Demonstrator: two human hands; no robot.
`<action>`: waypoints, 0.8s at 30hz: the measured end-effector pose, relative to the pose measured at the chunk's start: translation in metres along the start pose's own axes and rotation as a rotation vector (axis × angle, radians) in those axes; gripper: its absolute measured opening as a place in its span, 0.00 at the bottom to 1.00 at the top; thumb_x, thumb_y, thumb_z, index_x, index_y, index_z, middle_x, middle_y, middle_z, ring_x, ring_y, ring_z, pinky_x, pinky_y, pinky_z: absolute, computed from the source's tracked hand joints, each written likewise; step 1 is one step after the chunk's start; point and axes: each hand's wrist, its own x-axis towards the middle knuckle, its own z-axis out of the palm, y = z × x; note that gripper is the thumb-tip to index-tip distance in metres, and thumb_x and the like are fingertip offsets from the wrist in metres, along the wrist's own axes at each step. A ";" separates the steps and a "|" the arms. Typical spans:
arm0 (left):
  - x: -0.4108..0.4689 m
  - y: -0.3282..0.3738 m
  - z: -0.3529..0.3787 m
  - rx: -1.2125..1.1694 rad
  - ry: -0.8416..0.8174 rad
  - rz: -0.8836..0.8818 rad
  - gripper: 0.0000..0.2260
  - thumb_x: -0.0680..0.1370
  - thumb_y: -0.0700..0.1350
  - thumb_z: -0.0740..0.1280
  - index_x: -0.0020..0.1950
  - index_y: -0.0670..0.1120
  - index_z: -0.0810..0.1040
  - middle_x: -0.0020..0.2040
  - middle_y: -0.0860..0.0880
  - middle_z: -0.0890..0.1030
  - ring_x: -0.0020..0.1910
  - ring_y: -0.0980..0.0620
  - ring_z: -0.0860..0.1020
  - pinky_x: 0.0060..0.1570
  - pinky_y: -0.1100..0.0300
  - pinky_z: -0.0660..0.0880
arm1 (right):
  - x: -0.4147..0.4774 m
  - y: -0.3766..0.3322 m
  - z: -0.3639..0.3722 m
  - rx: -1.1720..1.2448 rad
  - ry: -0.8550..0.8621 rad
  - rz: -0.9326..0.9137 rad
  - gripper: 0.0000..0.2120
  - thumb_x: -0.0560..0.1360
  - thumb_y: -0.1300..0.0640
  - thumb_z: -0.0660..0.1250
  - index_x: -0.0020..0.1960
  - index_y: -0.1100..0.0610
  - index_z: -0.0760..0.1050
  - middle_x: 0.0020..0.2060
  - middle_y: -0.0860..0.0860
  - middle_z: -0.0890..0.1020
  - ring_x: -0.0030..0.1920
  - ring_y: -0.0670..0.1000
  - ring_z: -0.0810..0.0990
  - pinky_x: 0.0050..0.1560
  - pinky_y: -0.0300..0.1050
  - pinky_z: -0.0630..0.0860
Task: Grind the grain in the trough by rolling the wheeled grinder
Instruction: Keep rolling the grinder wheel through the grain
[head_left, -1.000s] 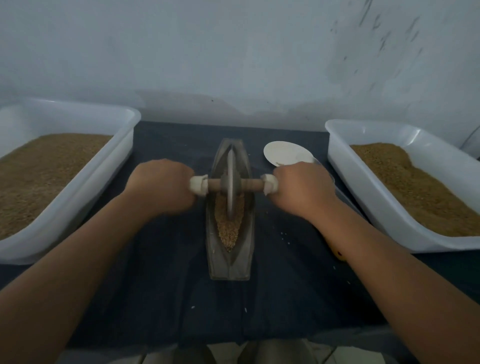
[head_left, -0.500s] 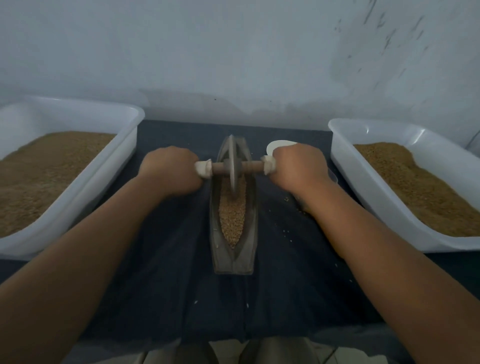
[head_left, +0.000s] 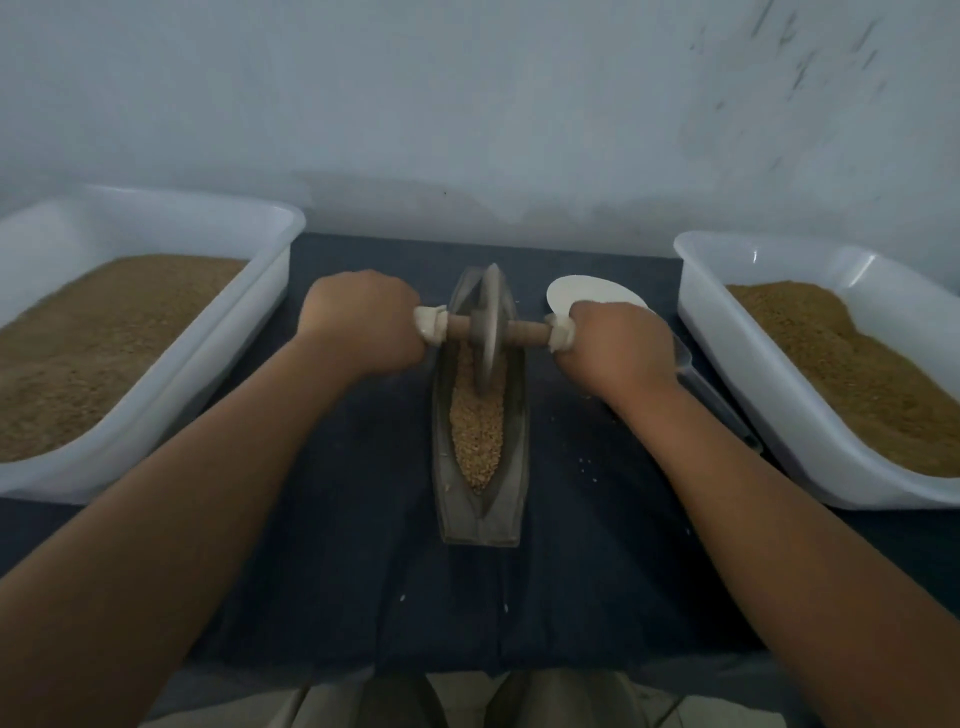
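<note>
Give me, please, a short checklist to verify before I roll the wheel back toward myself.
1. Left hand grips its end of the handle: ok.
2. Right hand grips the other end: ok.
3. Wheel sits in the groove of the trough: ok.
4. Grain lies on the near side of the wheel, in its path: ok.
5. All grain is inside the trough: not ok, spilled grains lie on the cloth.
6. Trough is secured against sliding: cannot tell.
</note>
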 end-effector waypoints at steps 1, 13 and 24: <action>0.003 0.001 -0.002 0.001 -0.014 0.009 0.13 0.70 0.59 0.64 0.34 0.51 0.72 0.34 0.54 0.75 0.37 0.45 0.77 0.38 0.55 0.71 | 0.002 0.000 0.001 0.003 -0.017 0.008 0.25 0.80 0.37 0.52 0.41 0.55 0.76 0.30 0.50 0.74 0.33 0.58 0.75 0.36 0.48 0.73; -0.047 -0.013 0.008 0.024 -0.001 0.108 0.16 0.73 0.65 0.62 0.35 0.55 0.73 0.30 0.56 0.74 0.29 0.54 0.73 0.30 0.60 0.65 | -0.055 0.007 -0.024 -0.002 -0.060 -0.105 0.24 0.76 0.33 0.50 0.36 0.49 0.72 0.26 0.45 0.72 0.26 0.50 0.68 0.29 0.42 0.62; -0.038 -0.010 0.006 -0.001 -0.022 0.078 0.16 0.74 0.64 0.59 0.35 0.54 0.73 0.32 0.55 0.75 0.31 0.52 0.74 0.33 0.58 0.69 | -0.040 0.005 -0.021 -0.005 -0.049 -0.078 0.27 0.76 0.31 0.48 0.35 0.50 0.72 0.26 0.45 0.71 0.28 0.53 0.71 0.30 0.42 0.67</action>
